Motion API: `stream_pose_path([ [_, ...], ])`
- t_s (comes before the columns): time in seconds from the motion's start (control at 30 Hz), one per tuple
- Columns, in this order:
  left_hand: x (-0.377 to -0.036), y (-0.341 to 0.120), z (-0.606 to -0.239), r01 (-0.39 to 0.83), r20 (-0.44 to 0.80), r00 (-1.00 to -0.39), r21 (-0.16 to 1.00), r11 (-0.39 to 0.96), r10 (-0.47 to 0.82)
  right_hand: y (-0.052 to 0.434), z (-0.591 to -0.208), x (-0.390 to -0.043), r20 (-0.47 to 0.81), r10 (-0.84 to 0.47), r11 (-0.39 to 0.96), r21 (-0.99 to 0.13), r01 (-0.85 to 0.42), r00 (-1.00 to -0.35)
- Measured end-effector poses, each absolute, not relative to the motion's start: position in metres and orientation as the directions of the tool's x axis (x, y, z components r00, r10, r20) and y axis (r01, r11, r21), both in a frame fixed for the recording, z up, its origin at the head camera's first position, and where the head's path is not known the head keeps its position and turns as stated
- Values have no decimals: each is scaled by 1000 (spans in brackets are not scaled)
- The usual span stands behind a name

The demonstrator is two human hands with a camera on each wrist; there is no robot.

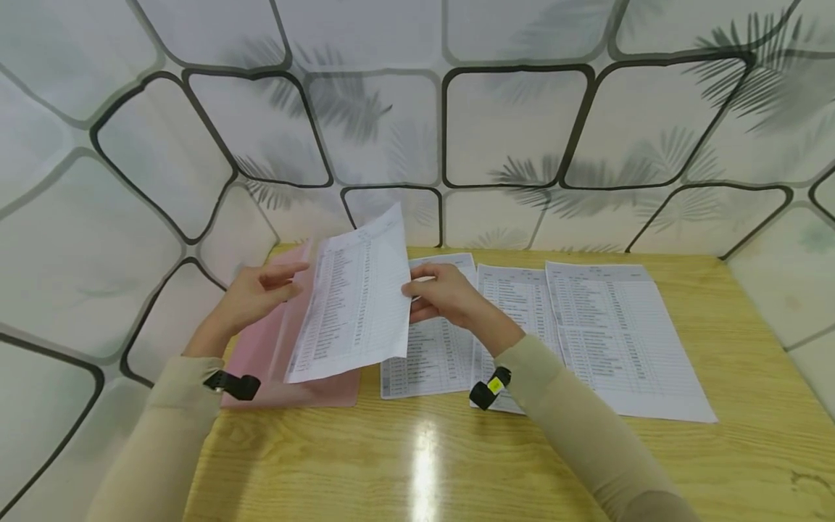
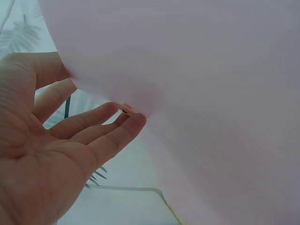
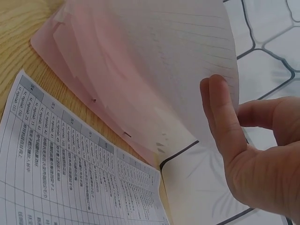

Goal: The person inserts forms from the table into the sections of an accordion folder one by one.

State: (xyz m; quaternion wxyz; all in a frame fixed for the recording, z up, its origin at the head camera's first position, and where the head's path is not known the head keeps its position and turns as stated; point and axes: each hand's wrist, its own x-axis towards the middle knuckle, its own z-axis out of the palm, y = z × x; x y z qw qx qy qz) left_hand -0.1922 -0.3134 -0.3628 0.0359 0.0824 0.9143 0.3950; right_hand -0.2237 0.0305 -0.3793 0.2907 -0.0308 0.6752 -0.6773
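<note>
My right hand pinches the right edge of a printed sheet, tilted up above a pink folder. In the right wrist view, the right hand has its fingers on one face of the raised sheet. My left hand is over the folder's left part, fingers extended toward the sheet's left side. The left wrist view shows the left hand with fingertips at the edge of a pale pinkish surface. That surface hides some tips; whether it is folder or paper I cannot tell.
More printed sheets lie on the wooden table: one beside the folder, one partly under my right forearm, and one farther right. A patterned wall borders the table's back and left.
</note>
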Motion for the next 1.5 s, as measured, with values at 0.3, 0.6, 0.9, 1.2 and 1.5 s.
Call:
stream_pose_path([
  [0.3, -191, -313, -360, 123, 4, -984, 738, 664, 177, 19, -384, -227, -323, -452, 44, -939, 341, -832],
  [0.6, -191, -313, -359, 103, -16, -985, 742, 662, 171, 3, -392, -227, -320, -446, 12, -936, 352, -836],
  [0.9, -191, -314, -359, 110, -1, -985, 760, 640, 171, -12, -399, -225, -308, -451, 4, -939, 343, -838],
  [1.2, -189, -312, -357, 108, -7, -985, 761, 640, 174, -25, -408, -225, -314, -460, 7, -937, 350, -831],
  [1.5, -191, -312, -359, 128, 19, -984, 763, 634, 176, -39, -413, -224, -336, -459, -16, -922, 386, -822],
])
